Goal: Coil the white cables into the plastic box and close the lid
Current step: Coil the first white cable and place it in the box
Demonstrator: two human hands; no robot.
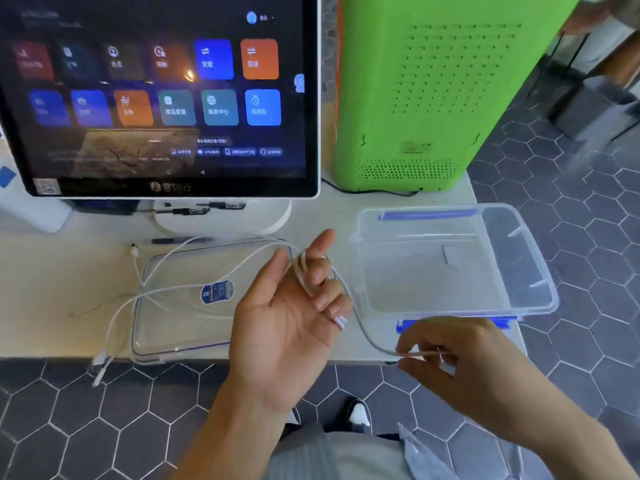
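My left hand (287, 320) is palm up over the table's front edge, with turns of a white cable (360, 320) wound around its fingers. From there the cable sags to my right hand (446, 355), which pinches it just in front of the clear plastic box (540, 271). The box stands open and holds nothing, with blue clips at its front and back rims. Its clear lid (173, 327) lies flat to the left, bearing a blue sticker. More white cables (121, 306) trail across the lid and hang off the table edge at the left.
A touchscreen monitor (162, 95) on a white stand sits at the back left. A green perforated case (426, 91) stands behind the box, with a black cord at its base. A dark pen (180, 240) lies behind the lid. Hexagon floor tiles surround the white table (52, 271).
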